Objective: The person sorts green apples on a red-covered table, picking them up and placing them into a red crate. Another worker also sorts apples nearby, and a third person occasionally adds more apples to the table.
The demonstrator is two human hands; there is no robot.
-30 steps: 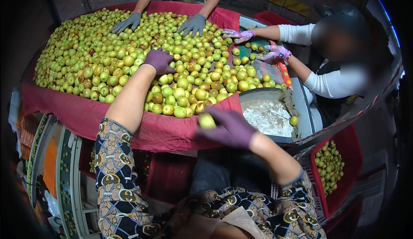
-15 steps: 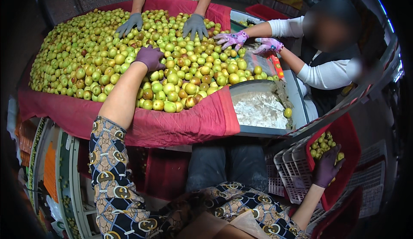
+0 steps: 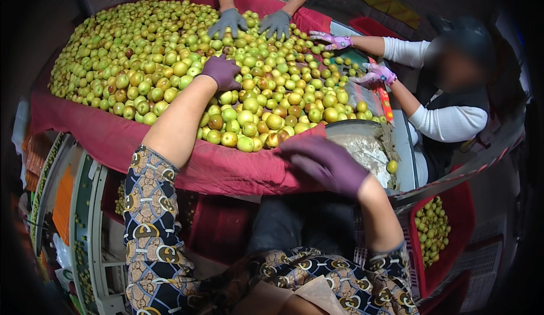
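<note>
A broad heap of small round yellow-green fruits (image 3: 164, 66), some blushed brown and looking like jujubes, covers the table. My left hand (image 3: 222, 72), in a purple glove, rests on the heap with its fingers curled; what lies under them is hidden. Above the near edge of the red cloth (image 3: 238, 173) is my right hand (image 3: 328, 163), also purple-gloved. It is smeared by motion, with its fingers stretched out and nothing visible in them. The red crate (image 3: 464, 213) at my right holds more of the fruits (image 3: 432, 230).
Across the table a co-worker's grey-gloved hands (image 3: 228, 24) lie on the fruit. At the right, another person's flower-patterned gloves (image 3: 375, 73) are near a plastic bag (image 3: 362, 97). One loose fruit (image 3: 392, 166) sits in the whitish tray section (image 3: 362, 153). Conveyor rails (image 3: 85, 213) stand at lower left.
My right hand has left the red crate and come up to the table's near edge. My left hand remains on the heap, its fingers now more curled. The patterned gloves have moved apart.
</note>
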